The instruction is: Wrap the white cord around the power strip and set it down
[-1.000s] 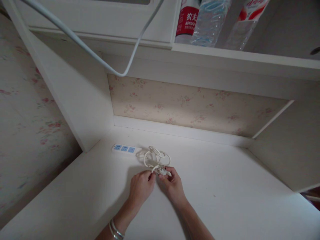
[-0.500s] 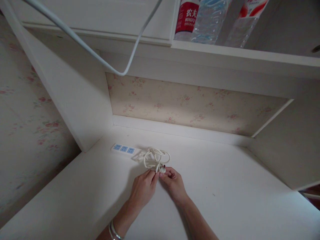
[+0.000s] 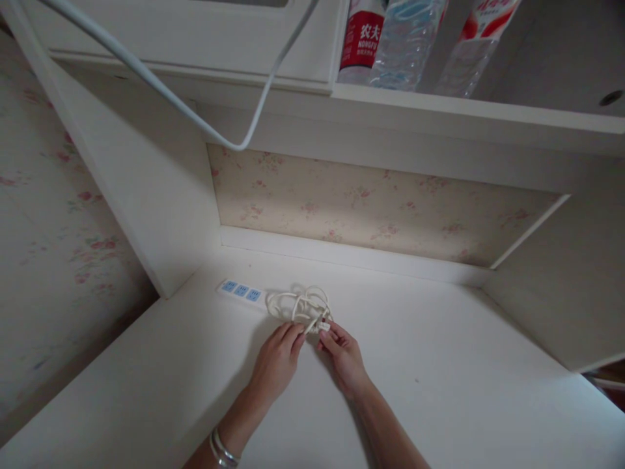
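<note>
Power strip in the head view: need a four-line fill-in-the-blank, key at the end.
The power strip shows ____ blue socket panels.
The plug is in the fingers of the ____ hand.
The bangles circle the ____ wrist.
The shelf's leftmost bottle has a ____ label.
Missing words: three; right; left; red.

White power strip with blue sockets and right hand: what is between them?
The head view shows loops of white cable between the power strip and the right hand.

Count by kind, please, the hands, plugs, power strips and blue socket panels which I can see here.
Left hand plus right hand: 2
Plug: 1
Power strip: 1
Blue socket panels: 3
Total: 7
</note>
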Tool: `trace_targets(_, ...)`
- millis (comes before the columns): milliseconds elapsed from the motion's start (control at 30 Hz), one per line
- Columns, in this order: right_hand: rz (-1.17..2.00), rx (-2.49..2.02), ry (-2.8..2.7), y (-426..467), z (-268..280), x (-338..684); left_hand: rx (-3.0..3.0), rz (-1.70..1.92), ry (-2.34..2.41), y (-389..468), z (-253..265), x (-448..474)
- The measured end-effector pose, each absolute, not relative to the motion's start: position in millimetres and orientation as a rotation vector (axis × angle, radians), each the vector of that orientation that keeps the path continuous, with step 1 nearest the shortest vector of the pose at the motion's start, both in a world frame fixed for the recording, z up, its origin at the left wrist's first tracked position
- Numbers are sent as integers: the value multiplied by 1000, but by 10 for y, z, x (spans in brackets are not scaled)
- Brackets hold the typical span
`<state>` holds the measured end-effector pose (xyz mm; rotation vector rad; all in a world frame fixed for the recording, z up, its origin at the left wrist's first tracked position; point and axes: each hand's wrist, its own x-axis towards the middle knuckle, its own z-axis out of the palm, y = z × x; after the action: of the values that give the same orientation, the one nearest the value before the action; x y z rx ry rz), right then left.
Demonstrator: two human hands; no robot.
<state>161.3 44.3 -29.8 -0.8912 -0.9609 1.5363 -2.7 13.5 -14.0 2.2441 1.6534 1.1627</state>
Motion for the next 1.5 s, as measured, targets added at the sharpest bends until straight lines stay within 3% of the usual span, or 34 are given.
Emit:
trace_targets(200, 1459, -937, -869, 466, -369, 1583, 2138, 1138, 1586, 112, -98, 35)
trace_targets(433, 1165, -1295, -1303, 322, -266, 1501, 2088, 1173, 1651, 107, -122, 75)
trace_targets(733, 1123, -1324, -1509, 186, -207, 1426, 2157, 1084, 1580, 85, -116, 81)
trace_targets(933, 679, -1496, -1705, 172, -263, 1417, 2206, 1074, 1595, 93, -161, 83)
trace_targets(1133, 514, -1648, -1744, 215, -252, 1492, 2209, 1027, 1728, 79, -158, 86)
trace_targets(1333, 529, -1711, -1716, 313, -249, 1608, 2082, 1115, 1803, 105, -173, 60)
trace_targets(1500, 870, -1499, -1468, 436, -317, 1692, 1770, 1250, 1748, 167, -262, -29)
